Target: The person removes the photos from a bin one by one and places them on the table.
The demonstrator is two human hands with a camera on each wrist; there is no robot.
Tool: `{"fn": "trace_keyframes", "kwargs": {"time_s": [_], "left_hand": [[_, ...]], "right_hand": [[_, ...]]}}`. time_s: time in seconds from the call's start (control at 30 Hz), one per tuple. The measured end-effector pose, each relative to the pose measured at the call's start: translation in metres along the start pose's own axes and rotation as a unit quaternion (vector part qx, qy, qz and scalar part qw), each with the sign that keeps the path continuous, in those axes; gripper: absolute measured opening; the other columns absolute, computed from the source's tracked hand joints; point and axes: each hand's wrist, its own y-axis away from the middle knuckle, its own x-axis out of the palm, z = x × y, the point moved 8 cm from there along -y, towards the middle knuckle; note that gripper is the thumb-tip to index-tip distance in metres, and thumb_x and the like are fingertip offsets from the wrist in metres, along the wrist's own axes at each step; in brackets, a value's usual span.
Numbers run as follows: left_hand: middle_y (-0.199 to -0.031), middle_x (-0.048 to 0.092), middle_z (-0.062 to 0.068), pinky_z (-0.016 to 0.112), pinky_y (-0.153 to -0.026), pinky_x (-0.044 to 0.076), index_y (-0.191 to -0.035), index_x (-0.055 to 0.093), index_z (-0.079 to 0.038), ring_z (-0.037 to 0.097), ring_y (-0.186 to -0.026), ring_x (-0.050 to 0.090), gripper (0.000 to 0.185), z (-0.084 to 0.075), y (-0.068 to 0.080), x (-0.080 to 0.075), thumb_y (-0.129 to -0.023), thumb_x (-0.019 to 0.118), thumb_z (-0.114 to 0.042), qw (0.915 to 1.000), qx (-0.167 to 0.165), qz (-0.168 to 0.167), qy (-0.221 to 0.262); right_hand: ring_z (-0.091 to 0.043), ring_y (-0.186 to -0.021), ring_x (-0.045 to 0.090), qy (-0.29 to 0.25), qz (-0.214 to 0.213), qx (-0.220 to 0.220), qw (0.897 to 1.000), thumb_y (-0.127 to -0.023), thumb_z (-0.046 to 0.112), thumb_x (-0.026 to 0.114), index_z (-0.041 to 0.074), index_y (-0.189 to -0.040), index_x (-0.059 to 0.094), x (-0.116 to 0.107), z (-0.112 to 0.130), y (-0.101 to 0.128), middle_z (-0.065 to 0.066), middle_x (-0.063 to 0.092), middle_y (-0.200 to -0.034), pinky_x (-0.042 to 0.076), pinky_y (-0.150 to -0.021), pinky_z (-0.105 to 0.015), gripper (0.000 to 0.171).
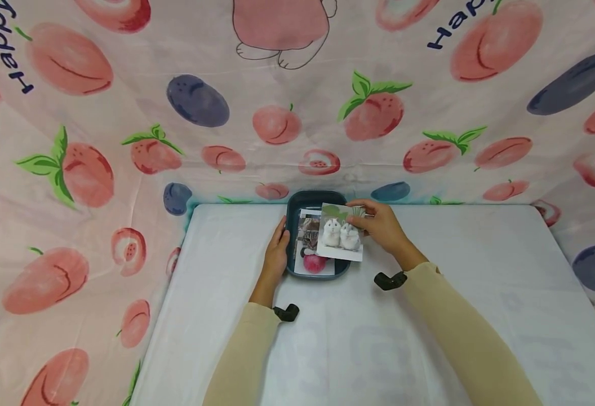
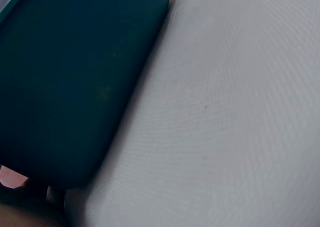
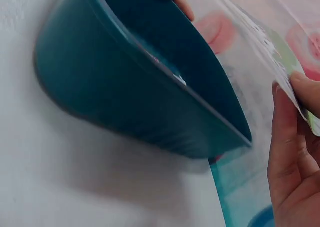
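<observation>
A: We log the right hand (image 1: 383,225) first. It pinches the far edge of a photo print of two white hamsters (image 1: 340,239), thumb on top and fingers beneath, as the right wrist view also shows. The print hangs over the right rim of the teal tray (image 1: 291,210), tilted, not lying flat inside.

B: Agreed. We judge the edge pinch keeps the picture face clear and lets the sheet be steered over the tray. And the left hand (image 1: 277,254)?

A: It lies along the tray's left wall, fingers straight and relaxed, touching the rim rather than curling round it. We read that as bracing, so the tray does not slide on the white table (image 1: 480,282). The left wrist view gives only the tray's dark side and the cloth.

B: Contents of the tray?

A: A cat photo (image 1: 307,235) lies flat inside, partly under the hamster print, and a red round shape (image 1: 314,263) shows at the near end; we cannot tell whether it is printed or an object. The tray sits at the table's far edge, against the fruit-print backdrop (image 1: 277,124).
</observation>
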Motion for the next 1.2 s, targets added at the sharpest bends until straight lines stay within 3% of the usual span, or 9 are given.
{"fn": "trace_keyframes", "kwargs": {"time_s": [0.07, 0.13, 0.23, 0.3, 0.37, 0.77, 1.0, 1.2], "left_hand": [[-0.168, 0.030, -0.004, 0.052, -0.129, 0.013, -0.161, 0.034, -0.032, 0.023, -0.158, 0.020, 0.050, 0.000, 0.000, 0.000, -0.111, 0.041, -0.035, 1.0000, 0.002, 0.001, 0.001], [-0.168, 0.030, -0.005, 0.051, -0.129, 0.013, -0.161, 0.034, -0.032, 0.022, -0.158, 0.020, 0.051, -0.001, 0.000, 0.000, -0.111, 0.041, -0.035, 1.0000, 0.003, 0.002, 0.002], [-0.168, 0.030, -0.004, 0.050, -0.129, 0.014, -0.161, 0.034, -0.032, 0.022, -0.158, 0.020, 0.050, -0.001, 0.000, 0.000, -0.111, 0.041, -0.034, 1.0000, 0.006, 0.004, 0.005], [-0.168, 0.030, -0.004, 0.050, -0.129, 0.015, -0.161, 0.034, -0.032, 0.022, -0.158, 0.020, 0.050, -0.001, 0.000, 0.001, -0.111, 0.041, -0.034, 1.0000, 0.007, 0.004, 0.005], [-0.168, 0.030, -0.004, 0.050, -0.129, 0.015, -0.160, 0.034, -0.033, 0.022, -0.158, 0.020, 0.050, 0.000, 0.000, 0.001, -0.111, 0.041, -0.033, 1.0000, 0.008, 0.004, 0.003], [-0.168, 0.029, -0.005, 0.050, -0.129, 0.014, -0.161, 0.033, -0.031, 0.022, -0.158, 0.019, 0.050, 0.000, -0.001, 0.001, -0.111, 0.040, -0.032, 1.0000, 0.005, 0.001, -0.001], [-0.169, 0.029, -0.005, 0.051, -0.129, 0.013, -0.161, 0.033, -0.032, 0.022, -0.159, 0.018, 0.050, 0.001, 0.000, 0.001, -0.112, 0.039, -0.031, 1.0000, 0.003, 0.004, 0.004], [-0.168, 0.029, -0.006, 0.050, -0.129, 0.013, -0.161, 0.033, -0.033, 0.022, -0.158, 0.018, 0.050, -0.001, 0.002, 0.001, -0.111, 0.040, -0.033, 1.0000, 0.002, 0.004, 0.007]], "right_hand": [[-0.015, -0.072, 0.058, -0.009, -0.010, -0.001, 1.000, -0.094, 0.029, 0.076, 0.017, -0.140, 0.062, -0.007, -0.002, 0.002, -0.005, 0.063, -0.105, 0.059, -0.067, -0.037, 0.049], [-0.012, -0.069, 0.054, -0.023, -0.016, 0.004, 1.000, -0.095, 0.026, 0.074, 0.014, -0.144, 0.057, -0.014, -0.006, 0.004, -0.001, 0.059, -0.094, 0.056, -0.064, -0.032, 0.053], [-0.011, -0.062, 0.043, -0.048, -0.031, 0.017, 0.998, -0.096, 0.026, 0.073, 0.010, -0.146, 0.052, -0.024, -0.013, 0.006, 0.003, 0.044, -0.074, 0.047, -0.059, -0.027, 0.056], [-0.012, -0.059, 0.035, -0.064, -0.046, 0.027, 0.997, -0.097, 0.027, 0.072, 0.009, -0.144, 0.052, -0.031, -0.018, 0.008, 0.004, 0.032, -0.068, 0.041, -0.057, -0.027, 0.055], [-0.012, -0.057, 0.031, -0.074, -0.060, 0.032, 0.995, -0.097, 0.028, 0.072, 0.008, -0.143, 0.053, -0.039, -0.021, 0.009, 0.004, 0.029, -0.067, 0.037, -0.056, -0.027, 0.053], [-0.014, -0.055, 0.032, -0.070, -0.097, 0.063, 0.991, -0.098, 0.032, 0.070, 0.011, -0.145, 0.054, -0.071, -0.063, 0.010, 0.005, 0.030, -0.064, 0.035, -0.053, -0.029, 0.054], [-0.013, -0.053, 0.034, -0.059, -0.078, 0.053, 0.994, -0.099, 0.030, 0.068, 0.007, -0.146, 0.052, -0.071, -0.075, 0.008, 0.006, 0.031, -0.063, 0.036, -0.052, -0.030, 0.054], [-0.013, -0.059, 0.044, -0.007, -0.059, 0.056, 0.997, -0.098, 0.032, 0.069, 0.012, -0.141, 0.059, -0.065, -0.083, 0.005, 0.001, 0.047, -0.070, 0.042, -0.055, -0.028, 0.048]]}}
